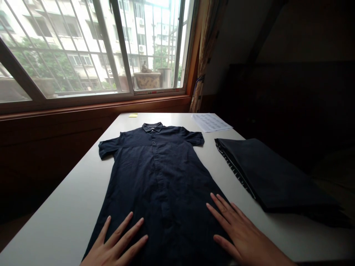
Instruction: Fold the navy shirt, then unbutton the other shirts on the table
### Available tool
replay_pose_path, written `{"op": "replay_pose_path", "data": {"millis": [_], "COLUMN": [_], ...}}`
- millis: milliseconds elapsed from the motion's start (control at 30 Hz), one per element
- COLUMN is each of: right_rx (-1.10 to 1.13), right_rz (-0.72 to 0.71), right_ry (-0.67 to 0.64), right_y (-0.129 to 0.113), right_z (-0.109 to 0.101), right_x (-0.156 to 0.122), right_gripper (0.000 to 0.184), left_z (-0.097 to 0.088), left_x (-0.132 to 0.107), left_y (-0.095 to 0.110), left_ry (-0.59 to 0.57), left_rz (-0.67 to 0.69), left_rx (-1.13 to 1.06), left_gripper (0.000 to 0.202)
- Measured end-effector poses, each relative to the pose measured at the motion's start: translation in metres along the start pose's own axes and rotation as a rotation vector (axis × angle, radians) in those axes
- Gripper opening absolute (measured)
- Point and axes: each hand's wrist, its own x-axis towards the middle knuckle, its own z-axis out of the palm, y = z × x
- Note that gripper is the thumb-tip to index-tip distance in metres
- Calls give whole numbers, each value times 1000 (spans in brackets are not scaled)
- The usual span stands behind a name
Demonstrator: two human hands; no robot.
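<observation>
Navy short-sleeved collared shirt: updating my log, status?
Left hand, right hand: open, palms down on shirt. Shirt laid flat, front up. Folded dark fabric at right, apart.

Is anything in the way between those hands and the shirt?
Nothing visible: the left hand and right hand appear to rest directly on the shirt. The folded cloth lies apart, to the right.

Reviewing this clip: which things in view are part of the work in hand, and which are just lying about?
In use:
- dark shirt, laid out buttoned side up
- left hand and right hand, fingers spread over it
- white table beneath

Apparently just lying about:
- folded dark cloth
- printed papers
- yellow slip
</observation>
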Motion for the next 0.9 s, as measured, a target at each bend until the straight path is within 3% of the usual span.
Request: {"op": "replay_pose_path", "data": {"millis": [67,133,267,367,467,700,800,900], "right_rx": [15,34,99,185,255,325,328,319], "right_rz": [-17,-32,-77,-127,-201,-265,-280,-267], "right_ry": [36,77,77,11,-56,-142,-151,-102], "right_y": [-7,-18,-46,-65,-74,-72,-71,-68], "right_z": [-9,-15,-13,-2,5,-2,-4,-4], "right_x": [13,38,102,133,137,106,104,122], "right_gripper": [76,72,63,64,69,77,76,67], "left_z": [-4,0,36,62,70,43,36,41], "left_x": [13,30,67,78,72,41,40,51], "left_y": [-5,-9,-12,-9,-3,17,8,-17], "left_ry": [-39,-83,-94,-125,-128,-9,-1,-63], "left_rz": [-7,-98,-288,-329,-310,-179,-146,-256], "left_rx": [-68,-137,-256,-265,-219,-113,-154,-211], "left_gripper": [48,50,56,58,62,69,67,63]}}
